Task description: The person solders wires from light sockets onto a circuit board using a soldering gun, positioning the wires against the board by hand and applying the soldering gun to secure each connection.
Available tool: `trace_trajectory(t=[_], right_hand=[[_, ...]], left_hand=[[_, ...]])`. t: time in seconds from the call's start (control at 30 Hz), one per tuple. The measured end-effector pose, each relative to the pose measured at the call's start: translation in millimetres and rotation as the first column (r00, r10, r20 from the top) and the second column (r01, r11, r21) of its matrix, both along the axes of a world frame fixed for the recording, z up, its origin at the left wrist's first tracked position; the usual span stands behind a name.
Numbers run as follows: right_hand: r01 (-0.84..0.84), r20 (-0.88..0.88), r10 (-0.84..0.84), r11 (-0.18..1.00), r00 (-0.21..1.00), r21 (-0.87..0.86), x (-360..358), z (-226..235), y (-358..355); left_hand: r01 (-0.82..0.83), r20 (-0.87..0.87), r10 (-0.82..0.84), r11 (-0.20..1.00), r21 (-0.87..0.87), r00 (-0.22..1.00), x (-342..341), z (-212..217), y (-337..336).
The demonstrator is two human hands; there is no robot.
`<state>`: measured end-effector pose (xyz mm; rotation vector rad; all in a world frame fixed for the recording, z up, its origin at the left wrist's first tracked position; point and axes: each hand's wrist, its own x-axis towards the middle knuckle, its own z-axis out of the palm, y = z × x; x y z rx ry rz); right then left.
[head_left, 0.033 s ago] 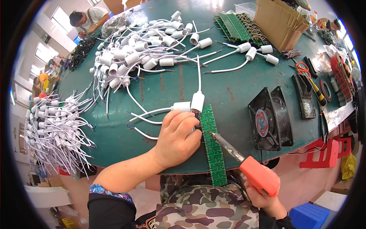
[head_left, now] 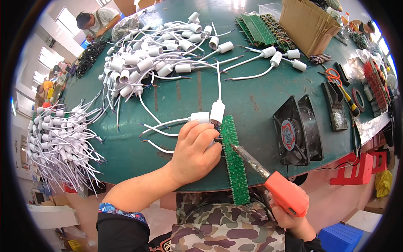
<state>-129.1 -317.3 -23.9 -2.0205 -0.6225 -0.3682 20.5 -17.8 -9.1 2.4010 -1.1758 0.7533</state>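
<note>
A long green circuit board strip [head_left: 235, 172] lies on the green table [head_left: 252, 101], running toward me over its near edge. My left hand [head_left: 195, 151] rests on the strip's left side with curled fingers, pinching the wire ends of two white lamp sockets [head_left: 217, 111] against the board. My right hand [head_left: 294, 222] grips the orange handle of a soldering iron [head_left: 285, 197]. The iron's metal tip [head_left: 232, 146] touches the board right beside my left fingertips. The joint itself is hidden by my fingers.
A big heap of white wired sockets [head_left: 142, 63] fills the far left of the table, and another bundle [head_left: 58, 138] hangs off its left edge. A black fan [head_left: 298, 130], orange-handled scissors [head_left: 333, 76], stacked green boards [head_left: 260, 27] and a cardboard box [head_left: 306, 21] stand to the right. Another person [head_left: 94, 19] works at the far left.
</note>
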Motion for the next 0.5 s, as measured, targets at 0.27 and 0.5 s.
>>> trace_trajectory(t=[0.27, 0.5], right_hand=[[0.048, -0.085, -0.048, 0.999, 0.995, 0.002, -10.5, -5.6, -1.8], [0.049, -0.037, -0.05, 0.999, 0.998, -0.024, -8.5, -2.4, -4.0]], left_hand=[[0.021, -0.043, -0.021, 1.0, -0.004, 0.999, -0.4, 0.2, 0.8], [0.092, -0.097, -0.096, 0.995, -0.037, 0.991, 1.8, 0.2, 6.0]])
